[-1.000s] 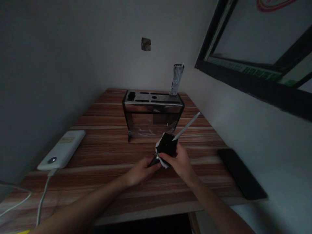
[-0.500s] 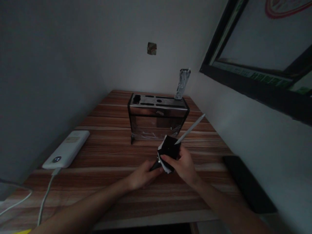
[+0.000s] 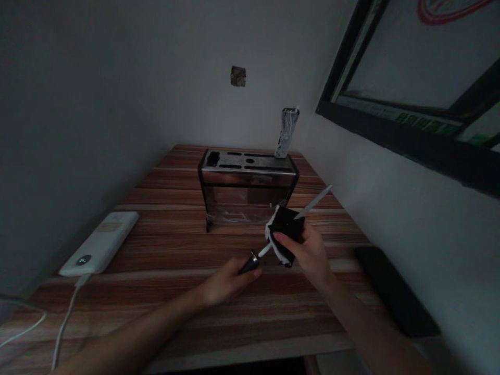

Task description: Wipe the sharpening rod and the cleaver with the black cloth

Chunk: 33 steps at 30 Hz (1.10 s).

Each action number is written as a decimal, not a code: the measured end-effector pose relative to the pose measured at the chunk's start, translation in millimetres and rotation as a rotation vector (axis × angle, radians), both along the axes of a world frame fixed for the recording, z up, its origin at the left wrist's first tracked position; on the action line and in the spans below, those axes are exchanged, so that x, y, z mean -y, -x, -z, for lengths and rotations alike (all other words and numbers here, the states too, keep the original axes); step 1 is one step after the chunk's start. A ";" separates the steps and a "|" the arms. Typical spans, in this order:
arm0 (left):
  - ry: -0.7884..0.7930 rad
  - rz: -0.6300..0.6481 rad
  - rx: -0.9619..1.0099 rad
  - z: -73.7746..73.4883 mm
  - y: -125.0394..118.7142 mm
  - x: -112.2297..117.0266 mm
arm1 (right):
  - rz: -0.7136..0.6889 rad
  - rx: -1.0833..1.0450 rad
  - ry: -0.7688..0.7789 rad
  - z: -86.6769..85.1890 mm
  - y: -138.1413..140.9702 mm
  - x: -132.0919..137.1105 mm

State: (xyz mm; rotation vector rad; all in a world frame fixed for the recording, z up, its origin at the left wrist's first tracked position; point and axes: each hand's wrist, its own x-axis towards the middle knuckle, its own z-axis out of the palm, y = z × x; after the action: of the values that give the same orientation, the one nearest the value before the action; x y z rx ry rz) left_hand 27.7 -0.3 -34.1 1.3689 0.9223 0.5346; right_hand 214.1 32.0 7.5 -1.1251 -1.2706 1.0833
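Observation:
My left hand (image 3: 228, 281) is closed round the black handle of a sharpening steel (image 3: 313, 201), a slim grey rod with a metal collar. The rod slants up and away to the right. My right hand (image 3: 310, 255) pinches a folded black cloth (image 3: 288, 229) with a whitish underside around the rod's middle, thumb on top. Part of the rod is hidden in the cloth. A short bare stretch shows between collar and cloth, and the tip sticks out beyond it. Behind both hands stands a knife holder (image 3: 250, 177) with a slotted metal top and clear front.
From the holder's right end rises a grey upright piece (image 3: 287, 133) that looks wrapped in film. A white power bank (image 3: 101, 242) with a cable lies at left on the wood-grain table (image 3: 172, 250). At right, a dark flat object (image 3: 396, 291) lies along the wall below a framed window.
My right hand has slid the cloth up along the rod, away from the handle, baring the rod beside the collar. My left hand has barely moved. The view has shifted slightly.

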 end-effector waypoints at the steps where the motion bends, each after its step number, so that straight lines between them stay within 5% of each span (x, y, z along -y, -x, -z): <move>1: 0.003 -0.002 -0.007 -0.4 0.0 0.1 | 0.010 -0.012 -0.009 -1.0 -2.2 -1.1; 20: 0.001 0.099 -0.090 -0.6 2.0 -0.3 | 0.390 -0.333 -0.225 -30.3 -47.4 -30.4; 33: 0.026 0.138 -0.116 3.4 2.5 -0.9 | 0.420 -0.407 -0.221 -20.5 -44.7 -38.3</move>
State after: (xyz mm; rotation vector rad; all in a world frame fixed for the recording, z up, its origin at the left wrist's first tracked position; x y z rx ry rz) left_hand 25.2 0.5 -37.5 1.4397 0.9174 0.3405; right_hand 258.8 70.3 28.1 -0.8927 -0.7665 0.7808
